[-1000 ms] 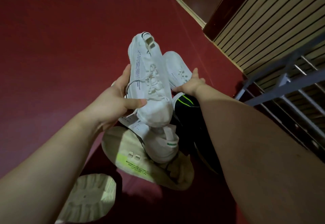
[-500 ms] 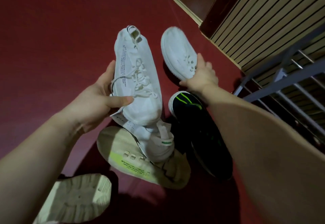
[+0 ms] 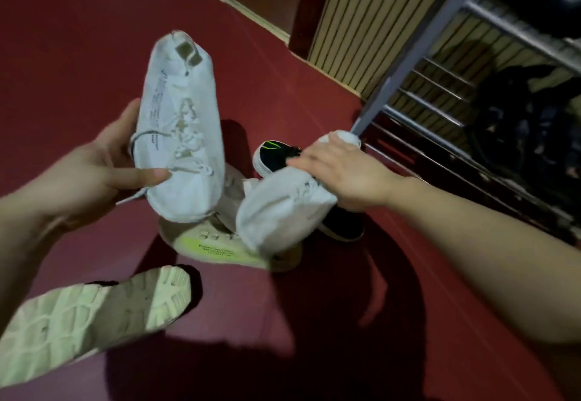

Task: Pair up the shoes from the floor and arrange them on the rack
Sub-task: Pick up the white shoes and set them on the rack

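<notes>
My left hand (image 3: 103,174) grips a white knit sneaker (image 3: 180,130), held up with its heel tab pointing away from me. My right hand (image 3: 342,171) holds a second white sneaker (image 3: 283,212), top side up, with its toe pointing down toward me over the pile. Below them on the red floor lie a cream shoe with a neon-yellow stripe (image 3: 213,246), another white shoe (image 3: 232,193) mostly hidden, and a black shoe with green lines (image 3: 275,153). The metal shoe rack (image 3: 418,39) stands at the right.
A pale shoe lies sole-up (image 3: 94,315) at the lower left on the floor. Dark shoes (image 3: 518,111) sit on the rack's rails. A slatted wall panel (image 3: 371,20) and a dark door frame (image 3: 309,7) stand behind the rack.
My right hand has turned its white sneaker over and swung it down, toe toward me, next to the left one. The left shoe has shifted slightly right. The view has tilted toward the rack.
</notes>
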A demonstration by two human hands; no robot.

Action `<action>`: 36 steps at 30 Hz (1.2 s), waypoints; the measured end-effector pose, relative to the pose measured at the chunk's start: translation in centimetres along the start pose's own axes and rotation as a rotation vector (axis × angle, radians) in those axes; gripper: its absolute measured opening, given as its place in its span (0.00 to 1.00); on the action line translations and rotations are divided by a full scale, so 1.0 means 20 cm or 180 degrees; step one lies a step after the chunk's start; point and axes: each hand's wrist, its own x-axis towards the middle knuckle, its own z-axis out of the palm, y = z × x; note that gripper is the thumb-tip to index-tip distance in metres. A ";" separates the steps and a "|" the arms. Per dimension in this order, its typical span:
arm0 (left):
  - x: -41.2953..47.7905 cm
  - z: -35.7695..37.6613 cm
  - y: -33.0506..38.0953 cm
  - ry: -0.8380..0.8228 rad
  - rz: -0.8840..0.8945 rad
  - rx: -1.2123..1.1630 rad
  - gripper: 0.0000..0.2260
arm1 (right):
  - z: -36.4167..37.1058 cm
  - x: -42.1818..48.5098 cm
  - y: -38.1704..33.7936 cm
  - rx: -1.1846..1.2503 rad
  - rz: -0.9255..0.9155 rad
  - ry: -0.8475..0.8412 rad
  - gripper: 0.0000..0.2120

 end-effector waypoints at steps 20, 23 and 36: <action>0.00 1.03 -0.52 -0.2195 -0.1041 0.0852 0.48 | 0.62 -1.28 -0.21 -0.0859 0.1299 -0.1095 0.30; 0.06 1.19 -0.63 -0.2166 -0.1098 0.0969 0.48 | 0.68 -1.35 -0.38 0.1004 0.3411 0.0119 0.28; -0.05 1.26 -0.90 -0.1266 -0.1671 0.0390 0.42 | 0.97 -1.13 -0.76 0.4827 0.5677 0.1184 0.52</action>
